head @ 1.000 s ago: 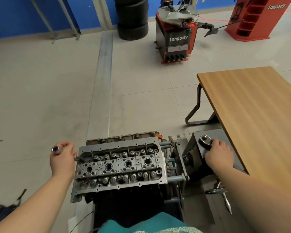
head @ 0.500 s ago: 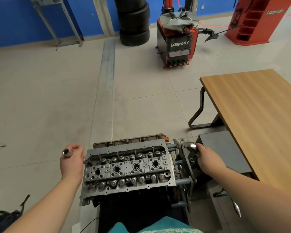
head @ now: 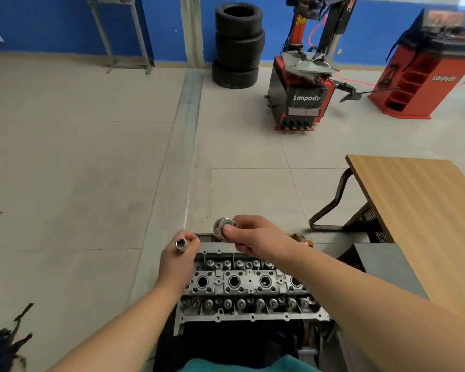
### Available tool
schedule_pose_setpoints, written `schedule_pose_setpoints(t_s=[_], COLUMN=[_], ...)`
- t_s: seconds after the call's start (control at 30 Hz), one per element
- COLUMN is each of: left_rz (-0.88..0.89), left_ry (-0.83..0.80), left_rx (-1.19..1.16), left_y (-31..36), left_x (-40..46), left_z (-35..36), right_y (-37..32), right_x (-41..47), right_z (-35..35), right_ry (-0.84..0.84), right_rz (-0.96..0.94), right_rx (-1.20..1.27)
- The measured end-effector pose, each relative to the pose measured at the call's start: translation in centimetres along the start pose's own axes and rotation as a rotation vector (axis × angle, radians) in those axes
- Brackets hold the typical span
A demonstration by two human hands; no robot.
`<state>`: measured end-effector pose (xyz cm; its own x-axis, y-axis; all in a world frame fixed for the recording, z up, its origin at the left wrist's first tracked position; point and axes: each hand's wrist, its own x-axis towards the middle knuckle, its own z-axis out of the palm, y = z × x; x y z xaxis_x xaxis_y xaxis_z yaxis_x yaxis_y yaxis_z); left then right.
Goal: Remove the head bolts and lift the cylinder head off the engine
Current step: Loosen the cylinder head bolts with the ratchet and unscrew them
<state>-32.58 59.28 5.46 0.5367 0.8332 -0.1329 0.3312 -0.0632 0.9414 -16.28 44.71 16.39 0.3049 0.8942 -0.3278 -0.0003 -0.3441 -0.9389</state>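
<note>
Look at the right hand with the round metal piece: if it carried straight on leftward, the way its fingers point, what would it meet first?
Probably the socket tool held in the left hand; the right hand sits just right of it, though depth is unclear.

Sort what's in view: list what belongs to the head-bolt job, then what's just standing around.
Job:
- cylinder head on the engine
- left hand holding a socket tool
- right hand holding a round metal part

Standing around:
- tyre stack
- red tyre changer
- red cabinet
- wooden table
- dark bag on the floor
</note>
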Motion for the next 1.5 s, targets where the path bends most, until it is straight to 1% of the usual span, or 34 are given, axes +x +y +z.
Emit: schedule_pose_setpoints(t_s=[0.1, 0.17, 0.23, 0.3, 0.43, 0.5, 0.63, 0.77, 0.87, 0.97, 1.0, 1.07, 1.2, 1.37, 1.5], left_rz=[0.055, 0.102, 0.107, 0.113, 0.156, 0.195, 0.19, 0.214, 0.187, 0.19, 0.184, 0.169, 0.212, 0.217, 0.224], left_ry=[-0.096, -0.147, -0.184, -0.235, -0.333, -0.375, -0.428, -0.438, -0.441, -0.459, -0.465, -0.488, -0.505, -0.516, -0.516], left_rx=[-0.044, -0.089, -0.062, -0.059, -0.06, -0.063, -0.035, -0.085, -0.147, -0.197, -0.194, -0.174, -0.118, -0.12, -0.125], left_y=[-0.1, -0.2, -0.6, -1.1, -1.8, -2.0, -2.3, -1.8, -1.5, -1.5, -1.5, -1.4, -1.5, -1.4, -1.4], left_x=[0.2, 0.3, 0.6, 1.1, 1.9, 2.1, 2.6, 2.5, 2.5, 2.6, 2.7, 2.7, 3.0, 2.9, 2.8], left_z=[-0.5, -0.7, -0.8, -1.1, -1.7, -1.8, -1.7, -2.2, -2.8, -3.4, -3.5, -3.5, -3.4, -3.5, -3.4], right_y=[-2.4, -3.4, -4.1, -4.8, -6.0, -6.3, -7.6, -10.1, -11.6, -12.2, -12.2, -11.3, -8.4, -4.8, -4.2], right_x=[1.7, 2.7, 3.4, 4.1, 4.5, 4.5, 4.9, 6.1, 7.3, 8.0, 8.0, 7.4, 5.4, 3.0, 2.2], right_z=[3.4, 5.1, 6.4, 7.0, 6.6, 6.3, 6.2, 6.6, 7.7, 8.5, 8.6, 8.5, 8.7, 11.4, 12.8], right_ry=[-0.072, -0.07, -0.075, -0.081, -0.126, -0.153, -0.187, -0.251, -0.295, -0.305, -0.288, -0.234, -0.106, 0.072, 0.149], right_rz=[0.021, 0.076, 0.122, 0.138, 0.168, 0.195, 0.232, 0.284, 0.287, 0.301, 0.304, 0.313, 0.348, 0.362, 0.407], right_rx=[-0.045, -0.1, -0.159, -0.262, -0.347, -0.429, -0.643, -0.917, -1.036, -1.086, -1.07, -0.954, -0.592, -0.152, 0.033])
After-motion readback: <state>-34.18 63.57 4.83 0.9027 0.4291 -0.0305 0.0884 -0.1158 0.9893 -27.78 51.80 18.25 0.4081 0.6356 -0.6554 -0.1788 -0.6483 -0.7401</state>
